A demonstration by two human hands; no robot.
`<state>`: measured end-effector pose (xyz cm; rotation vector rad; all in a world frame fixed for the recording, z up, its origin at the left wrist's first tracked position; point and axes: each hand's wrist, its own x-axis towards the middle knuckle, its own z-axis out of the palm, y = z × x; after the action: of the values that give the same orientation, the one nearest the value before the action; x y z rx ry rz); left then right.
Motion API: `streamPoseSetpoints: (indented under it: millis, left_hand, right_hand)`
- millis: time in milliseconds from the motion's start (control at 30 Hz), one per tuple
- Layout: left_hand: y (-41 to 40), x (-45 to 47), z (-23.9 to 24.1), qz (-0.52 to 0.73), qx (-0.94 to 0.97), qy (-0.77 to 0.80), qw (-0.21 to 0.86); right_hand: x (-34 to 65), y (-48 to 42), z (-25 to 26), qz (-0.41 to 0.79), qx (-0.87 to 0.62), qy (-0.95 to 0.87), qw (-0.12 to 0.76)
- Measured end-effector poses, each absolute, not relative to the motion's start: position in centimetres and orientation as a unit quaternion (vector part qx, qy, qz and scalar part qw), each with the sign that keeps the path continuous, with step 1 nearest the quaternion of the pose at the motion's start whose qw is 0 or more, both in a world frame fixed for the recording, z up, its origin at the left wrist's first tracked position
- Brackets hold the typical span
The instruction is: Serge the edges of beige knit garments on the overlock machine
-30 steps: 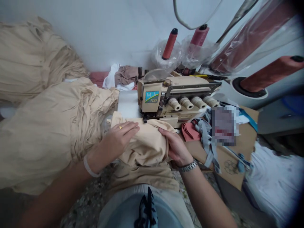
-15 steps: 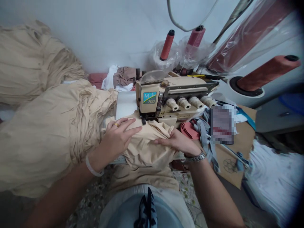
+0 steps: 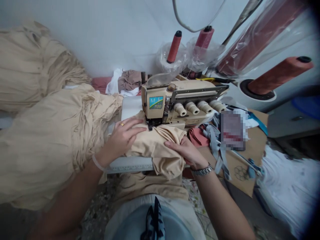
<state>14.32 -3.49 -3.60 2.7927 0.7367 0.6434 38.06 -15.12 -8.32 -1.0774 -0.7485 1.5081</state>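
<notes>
A beige overlock sewing machine [image 3: 156,90] stands in front of me, with its presser foot [image 3: 150,126] down over the edge of a beige cloth piece [image 3: 147,141]. Flat on that cloth, left of the foot, lies my left hand [image 3: 123,136], fingers stretched toward the needle area. On the right, my right hand [image 3: 188,151] pinches gathered folds of the same cloth, thumb on top; its other fingers are mostly hidden under the fabric. Part of the cloth droops over the machine table's front edge [image 3: 132,165].
Large heaps of beige fabric [image 3: 42,140] fill the left side. Thread cones [image 3: 174,46] stand behind the machine, another cone [image 3: 280,76] to its right. Coral cloth [image 3: 198,136], grey strips [image 3: 214,143] and cardboard [image 3: 243,176] lie at right, near a white fabric pile [image 3: 287,186].
The cloth has shifted and bunched toward my right hand, baring more of the table edge below my left hand. My left hand has moved slightly left. The right hand still grips the folds.
</notes>
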Motion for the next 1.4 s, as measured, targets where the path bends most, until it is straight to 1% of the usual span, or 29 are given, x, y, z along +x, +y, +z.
streamPoseSetpoints:
  millis: [100, 233, 533, 733, 833, 933, 1000, 1100, 1133, 1167, 1200, 1233, 1267, 1300, 1333, 1367, 1400]
  left_hand:
    - [-5.0, 13.9, -3.3, 0.195, 0.947, 0.231, 0.105]
    - [-7.0, 13.5, -2.9, 0.196, 0.943, 0.238, 0.124]
    - [-7.5, 15.0, -2.8, 0.161, 0.932, 0.314, 0.079]
    - [-7.7, 15.2, -2.9, 0.153, 0.931, 0.327, 0.059]
    - [-6.3, 15.5, -2.9, 0.156, 0.929, 0.332, 0.053]
    - [-3.2, 15.8, -2.8, 0.151, 0.933, 0.320, 0.063]
    - [-1.4, 15.5, -2.6, 0.182, 0.930, 0.315, 0.057]
    - [-2.4, 14.2, -2.6, 0.320, 0.871, 0.373, 0.023]
    - [-3.8, 13.6, -2.8, 0.360, 0.842, 0.400, 0.033]
    - [-5.6, 13.0, -3.3, 0.387, 0.818, 0.421, 0.065]
    - [-7.7, 12.5, -3.9, 0.384, 0.805, 0.432, 0.131]
    - [-9.6, 12.2, -4.8, 0.335, 0.796, 0.440, 0.246]
    - [-11.3, 12.1, -5.8, 0.269, 0.763, 0.442, 0.388]
    - [-12.6, 12.2, -6.8, 0.214, 0.686, 0.433, 0.544]
    - [-13.5, 12.6, -7.8, 0.193, 0.596, 0.410, 0.663]
    - [-13.9, 13.2, -8.7, 0.195, 0.514, 0.389, 0.739]
    - [-14.0, 13.9, -9.5, 0.218, 0.440, 0.374, 0.787]
  right_hand:
    - [37.6, -16.1, -8.0, 0.663, -0.445, -0.312, 0.515]
    - [37.5, -17.8, -8.3, 0.694, -0.446, -0.298, 0.481]
    - [37.0, -18.1, -9.3, 0.675, -0.458, -0.235, 0.529]
    - [36.9, -18.1, -9.2, 0.672, -0.451, -0.218, 0.545]
    - [36.8, -17.8, -9.1, 0.670, -0.448, -0.226, 0.547]
    - [36.5, -17.2, -8.8, 0.667, -0.433, -0.247, 0.554]
    - [36.1, -16.8, -8.6, 0.675, -0.429, -0.257, 0.542]
    - [35.2, -16.5, -8.3, 0.705, -0.431, -0.234, 0.512]
    - [34.9, -16.5, -8.2, 0.715, -0.427, -0.214, 0.510]
    - [34.7, -16.6, -8.1, 0.723, -0.421, -0.192, 0.512]
    - [34.4, -16.6, -8.0, 0.731, -0.414, -0.169, 0.515]
    - [34.3, -16.7, -7.8, 0.740, -0.407, -0.149, 0.515]
    - [34.1, -16.8, -7.7, 0.748, -0.401, -0.133, 0.511]
    - [34.0, -16.8, -7.6, 0.757, -0.397, -0.121, 0.505]
    - [33.9, -16.8, -7.5, 0.764, -0.396, -0.113, 0.496]
    - [33.8, -16.8, -7.4, 0.771, -0.395, -0.108, 0.488]
    - [33.8, -16.8, -7.3, 0.772, -0.396, -0.106, 0.485]
